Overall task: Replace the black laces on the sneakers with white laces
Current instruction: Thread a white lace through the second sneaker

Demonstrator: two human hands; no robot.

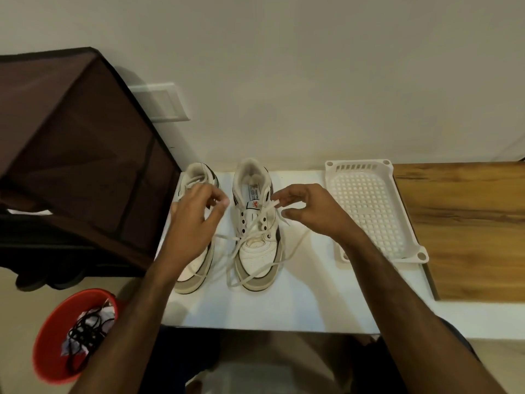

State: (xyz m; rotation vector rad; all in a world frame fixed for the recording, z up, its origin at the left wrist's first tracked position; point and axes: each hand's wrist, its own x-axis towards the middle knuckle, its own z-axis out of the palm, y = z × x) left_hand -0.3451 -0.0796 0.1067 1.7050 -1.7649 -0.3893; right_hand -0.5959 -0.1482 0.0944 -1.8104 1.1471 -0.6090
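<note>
A white bench (284,308) stands against a pale wall, wood surface to its right. Two sneakers (257,223) sit on it beside a perforated white tray (369,206). Both hands (196,223) (309,211) pinch the white lace (255,223). Black laces (85,331) lie in a red bowl (48,336) on the floor.

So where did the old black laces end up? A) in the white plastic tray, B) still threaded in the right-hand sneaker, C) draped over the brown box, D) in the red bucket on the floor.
D: a dark tangle of black laces lies in the red bucket at lower left, while the white tray holds none and the right-hand sneaker carries only a white lace.
</note>
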